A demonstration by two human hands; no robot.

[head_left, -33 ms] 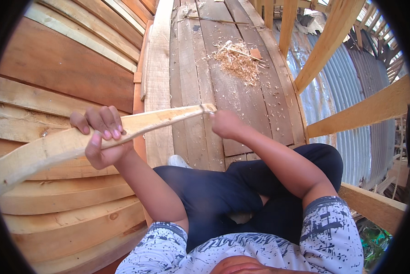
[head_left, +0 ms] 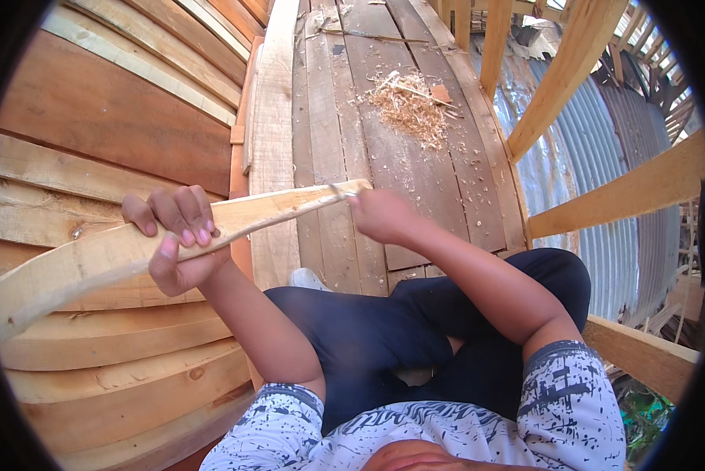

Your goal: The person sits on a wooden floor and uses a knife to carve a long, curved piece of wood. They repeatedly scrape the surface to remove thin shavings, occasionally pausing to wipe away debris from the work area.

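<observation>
A long, pale, curved wooden board (head_left: pixel 246 210) slants across in front of me, from the lower left to its narrow end near the middle. My left hand (head_left: pixel 181 235) grips it around its width, thumb at the near side and fingers over the top. My right hand (head_left: pixel 385 216) is closed in a fist beside the narrow end. From that fist a thin metal blade (head_left: pixel 336 189) reaches across the board's edge; the handle is hidden in my fingers, so I cannot tell the exact kind of tool.
Stacked planks (head_left: pixel 125 337) fill the left side. On the wooden floor (head_left: pixel 415 184) lies a heap of wood shavings (head_left: pixel 411 106), with loose bits scattered around. To the right stand wooden railing posts (head_left: pixel 560 86), with corrugated metal sheets (head_left: pixel 604 173) beyond. My legs (head_left: pixel 352 322) are folded below.
My right hand and the blade have shifted a little to the left along the board, away from its tip. The left hand keeps its hold with hardly any movement.
</observation>
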